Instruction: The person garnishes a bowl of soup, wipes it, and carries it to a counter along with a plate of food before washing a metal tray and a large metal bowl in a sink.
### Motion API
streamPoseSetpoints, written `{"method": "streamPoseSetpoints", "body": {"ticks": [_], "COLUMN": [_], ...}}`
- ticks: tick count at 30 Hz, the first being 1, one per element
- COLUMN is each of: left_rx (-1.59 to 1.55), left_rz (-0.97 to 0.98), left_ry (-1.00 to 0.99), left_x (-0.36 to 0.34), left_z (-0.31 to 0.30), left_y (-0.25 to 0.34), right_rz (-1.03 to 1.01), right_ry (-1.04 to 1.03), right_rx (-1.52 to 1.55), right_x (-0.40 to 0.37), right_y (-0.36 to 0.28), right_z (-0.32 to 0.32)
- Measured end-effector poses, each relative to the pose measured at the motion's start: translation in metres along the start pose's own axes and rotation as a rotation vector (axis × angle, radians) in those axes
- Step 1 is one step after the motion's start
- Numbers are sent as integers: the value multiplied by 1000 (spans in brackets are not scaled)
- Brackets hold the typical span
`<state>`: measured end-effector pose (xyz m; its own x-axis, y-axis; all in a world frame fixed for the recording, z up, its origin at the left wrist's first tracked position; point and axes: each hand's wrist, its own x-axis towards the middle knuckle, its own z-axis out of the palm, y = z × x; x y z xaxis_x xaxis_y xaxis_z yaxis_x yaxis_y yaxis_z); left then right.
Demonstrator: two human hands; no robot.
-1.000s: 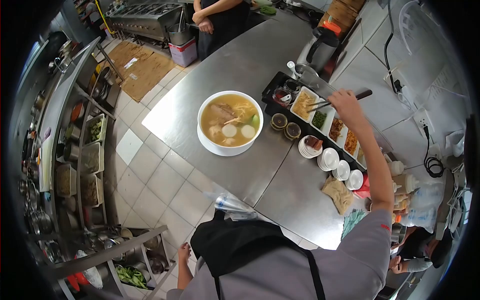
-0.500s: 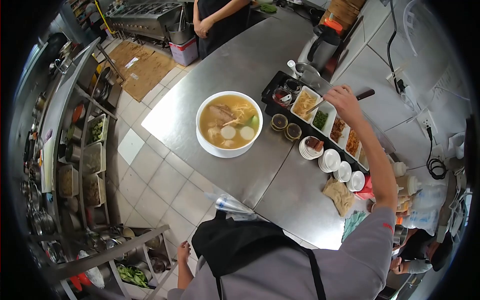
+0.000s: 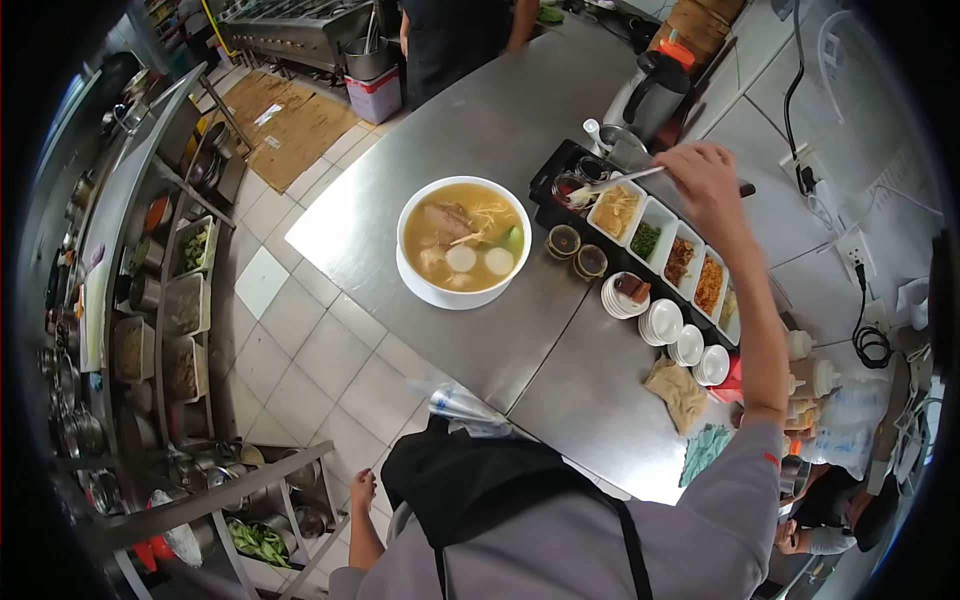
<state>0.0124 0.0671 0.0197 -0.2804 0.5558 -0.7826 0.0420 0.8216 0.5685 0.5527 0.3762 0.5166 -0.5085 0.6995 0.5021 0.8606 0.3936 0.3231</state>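
Note:
My right hand (image 3: 698, 180) is closed around a long metal utensil with a dark handle (image 3: 632, 178). Pale yellow shreds cling to its tip, above the near end of a black condiment tray (image 3: 541, 190). Below and beside the hand, white tubs hold yellow shreds (image 3: 616, 212), chopped greens (image 3: 645, 240) and reddish-brown toppings (image 3: 682, 258). A large white bowl of noodle soup (image 3: 463, 236) with meat, pale round slices and a green leaf rests on a white plate (image 3: 452, 300). My left hand (image 3: 364, 488) hangs low beside my body, its fingers curled, apart from the counter.
Small dark sauce cups (image 3: 564, 241) and stacked white dishes (image 3: 660, 322) line the tray. A brown cloth (image 3: 676, 394) lies nearby, a steel jug (image 3: 650, 95) stands behind. A person in a dark apron (image 3: 450, 45) stands across the steel counter (image 3: 420, 140). Shelving (image 3: 150, 250) is at left.
My right hand has lifted the utensil from the tub of yellow shreds and swung its tip up and left, carrying some shreds. The person opposite has parted their joined hands.

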Motion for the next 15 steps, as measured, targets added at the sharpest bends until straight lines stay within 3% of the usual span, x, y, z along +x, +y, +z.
{"method": "streamPoseSetpoints", "body": {"ticks": [5, 9, 11, 15], "left_rx": [-14, -48, -65, -58], "left_rz": [-28, -33, -54, -84], "left_ry": [20, 28, 39, 62], "left_x": [-5, -9, -12, -17], "left_z": [1, -2, -4, -7], "left_y": [3, -10, -19, -40], "right_rz": [-68, -98, -160, -108], "right_ry": [82, 21, -62, 31], "right_rx": [114, 196, 197, 169], "right_x": [30, 39, 38, 42], "right_y": [-55, -92, -102, -95], "right_z": [38, 76, 92, 78]}}
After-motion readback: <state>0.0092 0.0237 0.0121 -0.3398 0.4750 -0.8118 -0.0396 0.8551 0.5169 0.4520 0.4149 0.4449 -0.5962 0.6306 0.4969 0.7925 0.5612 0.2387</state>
